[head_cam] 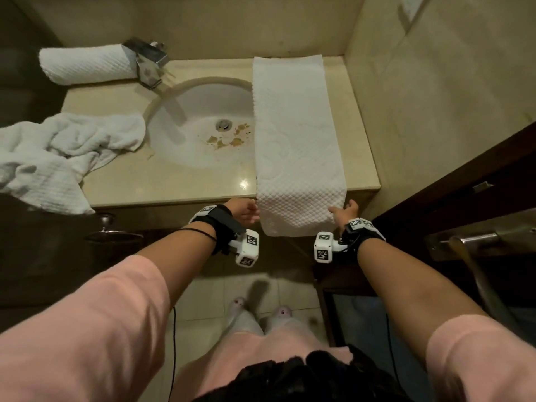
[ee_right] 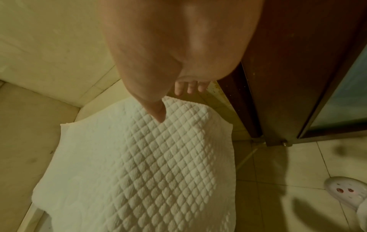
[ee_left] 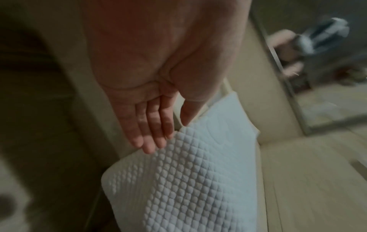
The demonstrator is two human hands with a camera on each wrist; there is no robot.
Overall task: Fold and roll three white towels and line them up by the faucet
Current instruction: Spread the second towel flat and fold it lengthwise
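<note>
A long folded white towel lies on the counter right of the sink, its near end hanging over the front edge. My left hand is at the left side of that hanging end, my right hand at the right side. The left wrist view shows my left hand with straight fingers touching the towel edge. In the right wrist view my right hand has its thumb on the towel and its fingers extended past the edge. One rolled towel lies beside the faucet. A crumpled towel lies at the left.
The sink basin has brown stains near its drain. A tiled wall closes the counter's right end. A dark wooden door with a metal handle stands close on the right. The crumpled towel overhangs the counter's left front corner.
</note>
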